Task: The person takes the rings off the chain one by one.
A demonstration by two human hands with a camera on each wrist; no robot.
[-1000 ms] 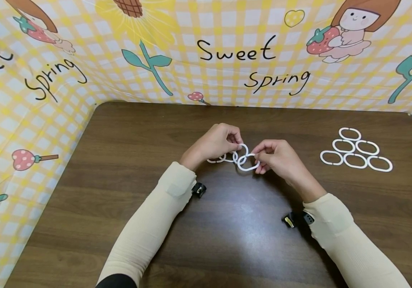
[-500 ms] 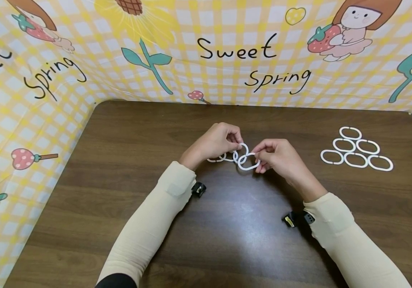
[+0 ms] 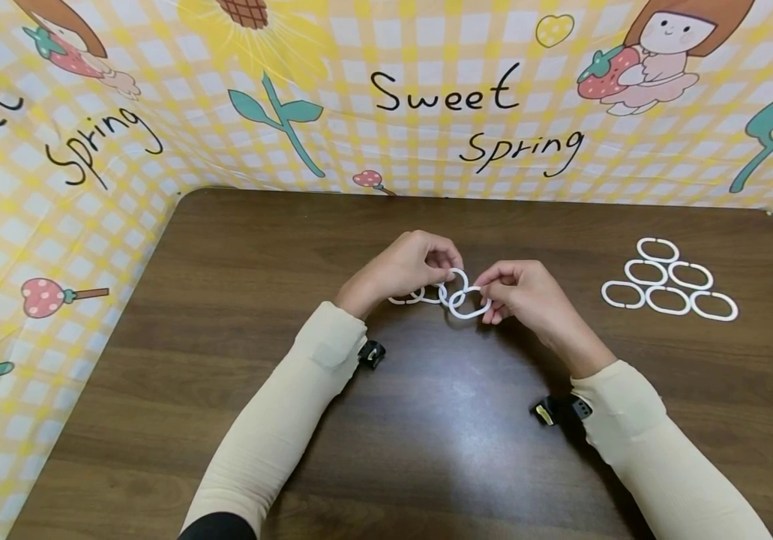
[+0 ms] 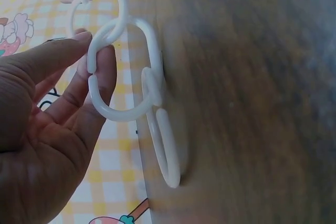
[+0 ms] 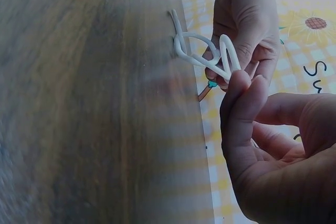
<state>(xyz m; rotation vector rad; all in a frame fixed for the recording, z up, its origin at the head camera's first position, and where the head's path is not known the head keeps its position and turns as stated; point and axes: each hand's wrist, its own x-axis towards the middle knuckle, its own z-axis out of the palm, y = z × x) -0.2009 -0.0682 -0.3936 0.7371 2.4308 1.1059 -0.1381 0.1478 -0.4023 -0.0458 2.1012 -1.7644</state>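
Note:
Between my two hands is a short chain of white oval plastic links. My left hand [image 3: 413,264] pinches one link [image 4: 121,115] between thumb and fingers; a small gap shows in that link's side, near the fingertips. Hooked through it is the end link [image 3: 468,317], pinched at its right side by my right hand [image 3: 528,296]. On the left, further joined links [image 4: 170,161] trail down to the tabletop, partly behind the left hand in the head view. From the right wrist, the end link [image 5: 224,51] appears nearly edge-on.
Several loose white links [image 3: 667,313] lie in a triangle at the right of the brown wooden table [image 3: 292,232]. A yellow checked cloth [image 3: 413,172] with printed figures hangs along the back and left edges. Small black cameras [image 3: 373,355] sit on both wrists.
Both hands and the end link have shifted very slightly to the right. The left fingertips have moved a little along their link. The loose links stay in place.

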